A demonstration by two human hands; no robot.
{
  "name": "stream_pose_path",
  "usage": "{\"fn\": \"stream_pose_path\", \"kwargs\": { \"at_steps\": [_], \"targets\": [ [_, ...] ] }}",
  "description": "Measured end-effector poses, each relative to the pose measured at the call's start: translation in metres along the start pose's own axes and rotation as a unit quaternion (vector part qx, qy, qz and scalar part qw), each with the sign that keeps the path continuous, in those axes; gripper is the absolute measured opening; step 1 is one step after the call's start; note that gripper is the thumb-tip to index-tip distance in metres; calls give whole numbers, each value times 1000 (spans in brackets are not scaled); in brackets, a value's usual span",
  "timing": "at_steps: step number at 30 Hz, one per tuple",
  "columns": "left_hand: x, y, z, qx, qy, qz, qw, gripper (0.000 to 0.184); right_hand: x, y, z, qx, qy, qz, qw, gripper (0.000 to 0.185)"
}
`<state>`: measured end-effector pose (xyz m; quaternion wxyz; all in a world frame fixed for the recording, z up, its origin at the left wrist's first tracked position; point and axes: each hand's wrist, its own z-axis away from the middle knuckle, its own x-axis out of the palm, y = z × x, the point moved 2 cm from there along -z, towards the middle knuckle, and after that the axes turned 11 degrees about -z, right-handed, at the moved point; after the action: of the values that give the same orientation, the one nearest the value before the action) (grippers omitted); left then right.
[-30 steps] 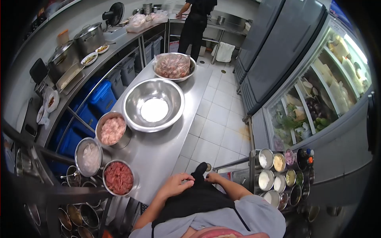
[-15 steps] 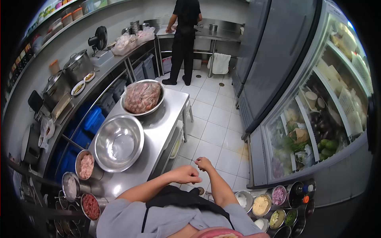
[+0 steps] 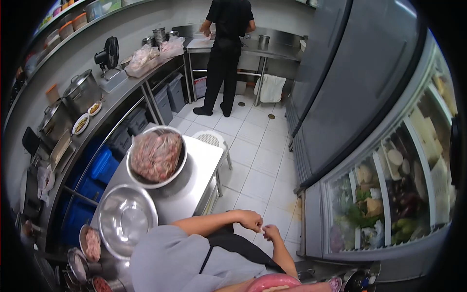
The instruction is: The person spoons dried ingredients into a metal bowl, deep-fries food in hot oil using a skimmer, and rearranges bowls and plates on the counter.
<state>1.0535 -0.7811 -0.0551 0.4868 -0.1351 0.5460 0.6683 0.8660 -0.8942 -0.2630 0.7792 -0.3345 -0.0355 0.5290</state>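
My left hand [image 3: 250, 220] is closed in front of my waist, its fingers curled. Close by, my right hand [image 3: 271, 232] is closed too, with its fingertips almost meeting the left ones. Whatever is between the fingers, if anything, is too small to make out. Both hands are above the floor, to the right of the steel table [image 3: 202, 155]. On that table sits a metal bowl [image 3: 182, 168] holding a plastic bag of raw meat [image 3: 156, 156]. A wide shiny steel bowl [image 3: 127, 221] stands nearer to me, left of my arm.
Pots of pinkish meat [image 3: 92, 244] stand at the lower left. A person in black [image 3: 226, 53] works at the back counter. A white stool [image 3: 209, 138] stands behind the table. A glass-door fridge [image 3: 316, 214] with vegetables lines the right side; a fan [image 3: 108, 53] stands on the left counter.
My hands have come together from being apart, with the left one moving right. My view has turned and shifted, so the bowls appear lower and farther left. The stool has come into sight.
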Motion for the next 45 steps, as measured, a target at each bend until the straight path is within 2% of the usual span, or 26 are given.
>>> {"fn": "stream_pose_path", "kwargs": {
  "at_steps": [2, 4, 6, 8, 11, 12, 14, 17, 18, 19, 20, 21, 23, 25, 26, 27, 29, 30, 31, 33, 36, 38, 40, 42, 45],
  "targets": [
    [-53, -16, -16, 16, 64, 61, 996, 30, -16, 14, -11, -17, 15, -10, 1000, 31],
    [-93, -40, -30, 16, 126, 166, 978, 24, -30, 13, 4, 28, 34, -29, 999, 31],
    [-145, -45, -20, 1, 141, 365, 920, 16, -46, 13, 15, 50, 39, 33, 997, 32],
    [-179, -63, -20, 7, 175, 376, 910, 18, -64, 2, 30, 34, 40, 93, 994, 32],
    [-209, -85, -19, 56, 286, 357, 887, 22, -96, 107, -44, -37, 38, 145, 988, 32],
    [-216, -90, -18, 51, 294, 363, 883, 24, -105, 120, -62, -48, 34, 149, 987, 32],
    [-230, -101, -17, 37, 310, 370, 875, 27, -115, 91, -85, -46, 69, 184, 980, 34],
    [-242, -118, -33, 25, 342, 380, 859, 29, -140, -69, -69, 6, -21, 186, 982, 37],
    [-246, -126, -41, 24, 351, 379, 856, 29, -150, -68, -111, -136, -70, 266, 952, 37],
    [-251, -134, -51, 21, 361, 377, 853, 28, -162, -59, -154, -283, -90, 339, 893, 37],
    [-254, -143, -62, 18, 372, 375, 849, 28, -170, -93, -164, -155, -87, 286, 942, 38],
    [-248, -161, -79, -16, 363, 338, 868, 27, -168, -148, -173, -21, -83, 228, 970, 39],
    [-236, -231, -141, -93, 358, 258, 893, 26, -187, -216, -258, -68, -89, 323, 940, 34],
    [-190, -294, -177, -242, 289, 160, 912, 28, -198, -250, -321, -236, -52, 330, 913, 32],
    [-164, -321, -186, -296, 209, 122, 924, 30, -203, -268, -350, -257, -54, 295, 918, 32],
    [-142, -341, -188, -348, 127, 85, 925, 32, -212, -299, -352, -271, -50, 249, 928, 31],
    [-119, -359, -174, -403, 62, 143, 902, 33, -229, -346, -360, -244, -57, 186, 950, 31],
    [-88, -386, -176, -428, 74, 171, 884, 38, -239, -366, -363, -230, -60, 157, 959, 32],
    [-90, -384, -163, -406, 117, 169, 890, 40, -250, -382, -365, -211, -77, 152, 962, 34],
    [-108, -368, -140, -491, 213, 277, 798, 44, -270, -393, -376, -164, -85, 149, 971, 34],
    [-113, -367, -128, -540, 249, 408, 693, 51, -303, -366, -413, -72, -106, 164, 978, 29],
    [-111, -379, -129, -560, 250, 408, 676, 58, -323, -341, -438, -8, -120, 249, 961, 26],
    [-105, -399, -133, -575, 254, 434, 645, 63, -341, -294, -479, -228, -165, 412, 867, 26],
    [-100, -430, -148, -582, 261, 483, 600, 67, -333, -360, -425, -89, -154, 338, 924, 34],
    [-116, -477, -171, -564, 239, 565, 553, 79, -352, -218, -630, -231, -259, 368, 862, 47]
  ]
}}
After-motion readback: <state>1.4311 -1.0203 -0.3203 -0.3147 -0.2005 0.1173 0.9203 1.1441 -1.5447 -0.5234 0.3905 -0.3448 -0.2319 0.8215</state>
